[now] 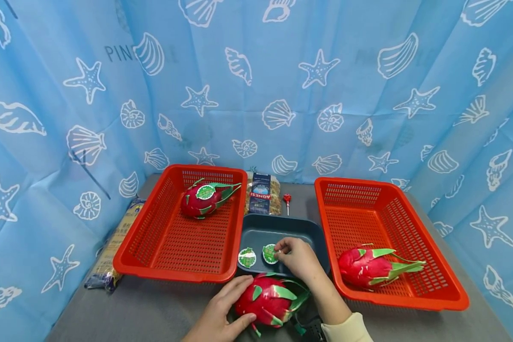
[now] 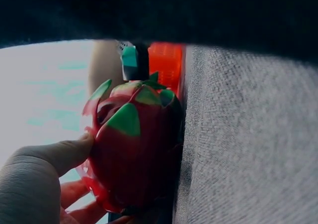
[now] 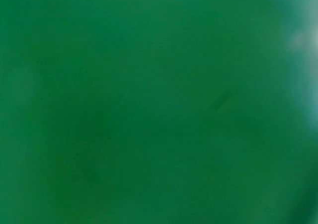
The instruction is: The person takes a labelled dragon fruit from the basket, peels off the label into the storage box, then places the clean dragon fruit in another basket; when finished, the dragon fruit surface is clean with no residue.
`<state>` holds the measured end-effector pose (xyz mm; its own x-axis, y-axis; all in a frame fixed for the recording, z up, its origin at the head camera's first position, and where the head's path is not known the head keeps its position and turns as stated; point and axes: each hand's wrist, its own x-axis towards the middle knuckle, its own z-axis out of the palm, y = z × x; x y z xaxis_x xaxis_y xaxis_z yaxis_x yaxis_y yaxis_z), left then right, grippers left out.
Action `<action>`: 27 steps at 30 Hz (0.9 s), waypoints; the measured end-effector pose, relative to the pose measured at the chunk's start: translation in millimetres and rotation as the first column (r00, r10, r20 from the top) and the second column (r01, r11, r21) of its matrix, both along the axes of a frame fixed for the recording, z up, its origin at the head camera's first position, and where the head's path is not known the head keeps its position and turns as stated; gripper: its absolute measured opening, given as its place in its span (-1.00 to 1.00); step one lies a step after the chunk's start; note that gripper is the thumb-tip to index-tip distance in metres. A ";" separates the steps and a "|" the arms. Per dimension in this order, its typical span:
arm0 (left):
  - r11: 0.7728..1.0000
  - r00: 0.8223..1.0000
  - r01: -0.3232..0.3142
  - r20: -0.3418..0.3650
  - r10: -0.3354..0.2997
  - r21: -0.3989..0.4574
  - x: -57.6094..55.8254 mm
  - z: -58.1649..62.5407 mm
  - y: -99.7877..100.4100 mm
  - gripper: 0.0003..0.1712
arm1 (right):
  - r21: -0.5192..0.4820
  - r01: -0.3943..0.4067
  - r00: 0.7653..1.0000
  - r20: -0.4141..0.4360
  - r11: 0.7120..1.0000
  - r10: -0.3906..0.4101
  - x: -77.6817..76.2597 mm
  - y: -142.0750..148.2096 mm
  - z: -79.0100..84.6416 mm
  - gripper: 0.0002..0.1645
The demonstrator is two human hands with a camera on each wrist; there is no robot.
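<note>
In the head view a red dragon fruit [image 1: 266, 304] with green scales lies on the table in front of the dark tray [image 1: 282, 221]. My left hand [image 1: 223, 311] holds its left side, thumb near and fingers on the far side. The left wrist view shows the thumb and fingers around the dragon fruit [image 2: 134, 159]. Over the tray, my right hand [image 1: 299, 260] pinches the edge of a round green-and-white sticker [image 1: 269, 254]. A second round sticker [image 1: 247, 258] lies left of it in the tray. Only blurred green fills the right wrist view.
A red basket [image 1: 175, 274] at left holds a dragon fruit [image 1: 192, 202] bearing a round sticker. Another red basket [image 1: 402, 300] at right contains a dragon fruit [image 1: 359, 268]. Behind the tray are a pasta bag [image 1: 261, 194] and a red lollipop [image 1: 287, 198]. A yellowish package [image 1: 115, 247] lies far left.
</note>
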<state>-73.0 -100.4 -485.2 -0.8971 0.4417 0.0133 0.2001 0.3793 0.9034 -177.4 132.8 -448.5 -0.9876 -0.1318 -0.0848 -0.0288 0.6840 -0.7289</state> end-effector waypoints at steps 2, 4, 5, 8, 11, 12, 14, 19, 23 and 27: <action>1.000 1.000 -0.001 0.001 0.001 0.001 -0.1 -0.1 -0.1 -0.21 | 0.003 -0.025 0.999 0.032 1.000 0.025 -1.4 0.0 -2.6 -0.94; 1.000 1.000 -0.002 -0.001 0.002 -0.001 -0.1 -0.3 -0.3 -0.21 | 0.004 -0.051 0.997 0.059 0.999 0.051 -2.1 0.5 -4.7 -0.95; 1.000 1.000 -0.004 -0.004 0.004 -0.001 -0.1 -0.5 -0.3 -0.21 | 0.008 -0.067 0.995 0.068 0.998 0.067 -2.2 0.7 -5.7 -0.95; 1.000 1.000 -0.004 -0.021 0.004 -0.004 0.6 -1.0 -0.8 -0.20 | 0.035 -0.121 0.990 0.074 0.992 0.118 -2.0 1.9 -6.8 -0.94; 1.000 0.999 -0.004 -0.032 0.004 -0.005 1.0 -1.0 -1.3 -0.19 | 0.080 -0.177 0.983 0.056 0.981 0.172 -1.3 2.7 -6.0 -0.88; 1.000 0.999 -0.004 -0.032 0.003 -0.005 1.0 -0.8 -1.4 -0.19 | 0.092 -0.192 0.981 0.052 0.977 0.187 -1.2 2.9 -5.5 -0.86; 1.000 1.000 -0.005 -0.023 0.005 -0.001 0.5 -0.3 -1.4 -0.19 | 0.104 -0.218 0.975 0.054 0.970 0.214 -0.9 3.3 -4.5 -0.83; 1.000 1.000 -0.009 -0.010 0.009 0.003 -0.1 0.7 -1.2 -0.20 | 0.114 -0.245 0.969 0.058 0.963 0.240 -0.5 5.2 -5.0 -0.79; 1.000 1.000 -0.008 -0.018 0.008 0.001 0.6 0.3 -1.2 -0.20 | 0.113 -0.234 0.972 0.029 0.966 0.232 0.3 6.8 -7.7 -0.77; 1.000 0.999 -0.006 -0.042 0.006 -0.012 1.3 -1.1 -1.7 -0.19 | 0.104 -0.232 0.972 -0.020 0.967 0.235 1.3 7.8 -6.0 -0.72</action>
